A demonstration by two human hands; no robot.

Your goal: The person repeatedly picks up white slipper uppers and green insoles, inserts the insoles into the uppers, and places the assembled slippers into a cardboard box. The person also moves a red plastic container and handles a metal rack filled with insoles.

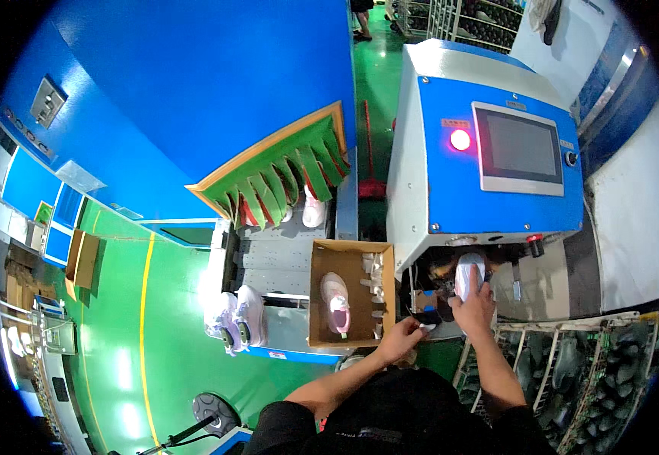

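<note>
My right hand (476, 309) is closed on a pale shoe (466, 279), toe pointing away from me, under the front of the blue machine (451, 197). My left hand (401, 340) is held lower and to the left, its fingertips pinched at a small white piece (425, 327) too small to name. Just left of that hand stands an open cardboard box (316, 296). Inside it lie a white-and-pink shoe (335, 303) and several small white pieces (375, 292) along the right side.
A pair of white-lilac sneakers (247, 318) stands left of the box. Behind, a shoe (313, 210) sits on the conveyor (268, 254) under green-red curtain strips (276, 189). The machine bears a screen (519, 148) and lit red lamp (460, 139). Racks of dark shoe forms (564, 364) stand at right.
</note>
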